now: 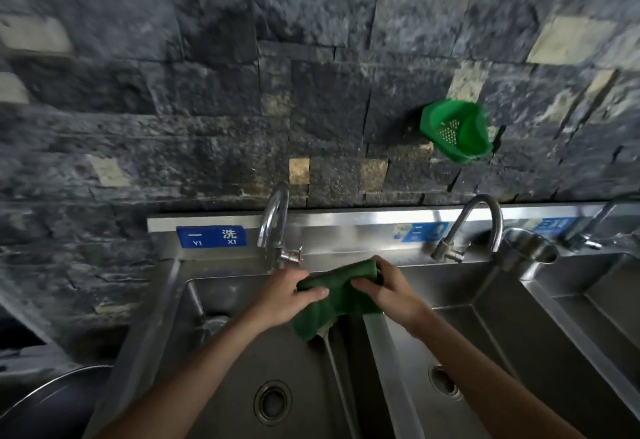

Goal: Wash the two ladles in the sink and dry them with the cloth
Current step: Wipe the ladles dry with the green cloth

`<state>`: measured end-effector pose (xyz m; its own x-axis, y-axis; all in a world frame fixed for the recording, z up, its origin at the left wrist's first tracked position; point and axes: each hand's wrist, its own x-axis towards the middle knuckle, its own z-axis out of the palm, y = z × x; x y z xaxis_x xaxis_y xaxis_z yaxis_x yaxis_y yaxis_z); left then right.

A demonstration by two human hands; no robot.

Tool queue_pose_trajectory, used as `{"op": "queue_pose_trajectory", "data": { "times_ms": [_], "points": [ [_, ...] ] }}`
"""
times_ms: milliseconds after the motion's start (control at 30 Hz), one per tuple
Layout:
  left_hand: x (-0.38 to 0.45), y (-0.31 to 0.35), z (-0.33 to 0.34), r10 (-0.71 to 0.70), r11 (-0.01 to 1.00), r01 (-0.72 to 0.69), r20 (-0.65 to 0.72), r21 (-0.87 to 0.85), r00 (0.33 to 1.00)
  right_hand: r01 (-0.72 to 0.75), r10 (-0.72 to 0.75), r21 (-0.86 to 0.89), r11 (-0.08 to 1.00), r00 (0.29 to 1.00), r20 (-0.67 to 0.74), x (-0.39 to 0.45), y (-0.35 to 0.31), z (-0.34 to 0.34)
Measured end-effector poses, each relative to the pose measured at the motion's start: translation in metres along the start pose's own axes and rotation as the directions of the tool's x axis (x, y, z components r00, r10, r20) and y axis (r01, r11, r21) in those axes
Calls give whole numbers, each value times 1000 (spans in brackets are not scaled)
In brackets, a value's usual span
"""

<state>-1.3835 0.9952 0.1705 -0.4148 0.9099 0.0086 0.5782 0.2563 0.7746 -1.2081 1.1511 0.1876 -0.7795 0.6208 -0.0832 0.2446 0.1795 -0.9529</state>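
Observation:
Both my hands hold a green cloth (337, 295) over the divider between the left sink (221, 352) and the middle sink (485, 341). My left hand (285, 298) grips the cloth's left side, thumb on top. My right hand (389, 288) curls round its right end. The cloth is wrapped over one ladle's bowl, which is hidden. Only that ladle's thin steel handle (334, 362) shows, running down toward me from under the cloth. A second steel ladle (530, 246) lies with its bowl on the back ledge at the right.
Curved taps stand behind the left sink (273, 220) and the middle sink (479, 220). A third sink (595, 286) is at the right. A green plastic basket (455, 130) hangs on the dark stone wall. A round metal vessel (52, 400) sits at the lower left.

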Motion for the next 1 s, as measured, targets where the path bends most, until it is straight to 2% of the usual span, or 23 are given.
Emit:
{"op": "queue_pose_trajectory", "data": {
  "times_ms": [33,100,167,233,333,400,467,500,600,633,733,767,867,933,1000],
  "points": [
    [-6,10,-5,-50,996,49,-7,-79,999,24,-28,-50,998,997,-69,-3,-10,6],
    [-12,23,-13,-170,971,163,-22,-177,985,88,-151,-309,947,971,-185,-8,-29,17],
    [-15,29,-15,-263,931,246,-27,-269,965,133,-298,-559,819,930,-215,-19,-45,30],
    [-19,37,-16,-388,856,344,-41,-386,921,159,-399,-715,681,899,-181,-33,-58,46],
    [-24,54,-20,-487,619,384,49,-685,872,309,-566,-794,524,823,-53,-51,-60,64],
    [-27,64,-27,-428,434,334,134,-837,894,413,-612,-771,484,790,39,-59,-56,66],
    [-28,69,-35,-318,333,284,177,-899,932,504,-618,-711,490,776,125,-58,-51,60],
    [-28,71,-37,-255,331,260,179,-907,950,531,-609,-671,517,779,148,-55,-51,56],
    [-25,77,-37,-157,466,230,176,-855,972,526,-525,-463,714,839,143,-42,-64,33],
    [-23,79,-37,-149,482,227,175,-846,973,511,-511,-427,746,851,125,-38,-69,24],
    [-13,90,-36,-111,530,173,135,-830,985,506,-566,-506,699,823,41,-32,-82,3],
    [-11,95,-37,-109,578,158,116,-801,987,471,-540,-534,702,841,32,-31,-86,-2],
    [-1,110,-34,-37,768,104,118,-633,992,346,-323,-493,798,937,135,-22,-95,-23],
    [6,115,-30,25,843,31,98,-537,995,314,-229,-418,853,943,240,-14,-94,-37],
    [11,116,-23,42,870,-21,32,-493,999,264,-166,-414,871,952,259,-10,-90,-45]
  ]
}}
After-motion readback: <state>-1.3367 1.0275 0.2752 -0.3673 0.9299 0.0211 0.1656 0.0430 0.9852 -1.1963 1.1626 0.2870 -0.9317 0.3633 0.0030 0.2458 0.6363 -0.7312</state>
